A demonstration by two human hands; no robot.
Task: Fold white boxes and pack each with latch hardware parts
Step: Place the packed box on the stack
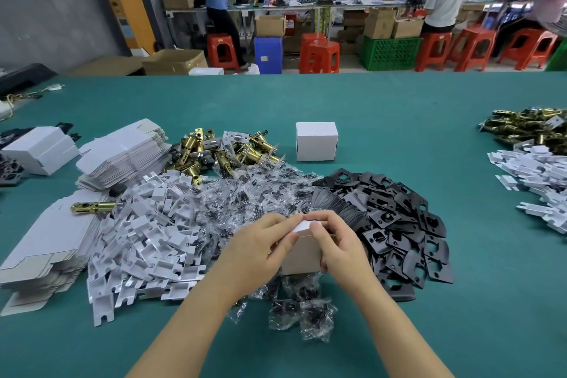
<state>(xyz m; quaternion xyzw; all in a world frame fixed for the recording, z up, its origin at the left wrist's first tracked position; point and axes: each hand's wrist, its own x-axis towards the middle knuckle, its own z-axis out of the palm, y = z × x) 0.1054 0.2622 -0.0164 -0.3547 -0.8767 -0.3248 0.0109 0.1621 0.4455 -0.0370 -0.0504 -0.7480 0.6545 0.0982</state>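
Two hands' fingers, left hand (260, 242), right hand (337, 242), pinching unprinted white box (302, 255), green table (399, 120)

No text, label or number anywhere is sharp enough to read.

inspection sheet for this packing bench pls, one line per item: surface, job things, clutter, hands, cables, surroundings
surface: green table, mostly covered near the person.
job things: white box in both hands; closed box standing behind; flat box blanks; brass latches; black plates; bagged screws; white inserts.
clutter: second latch heap at far right.
hands: left hand and right hand grip the box top.
cables: cord at the left edge.
surroundings: workers, red stools, cartons.
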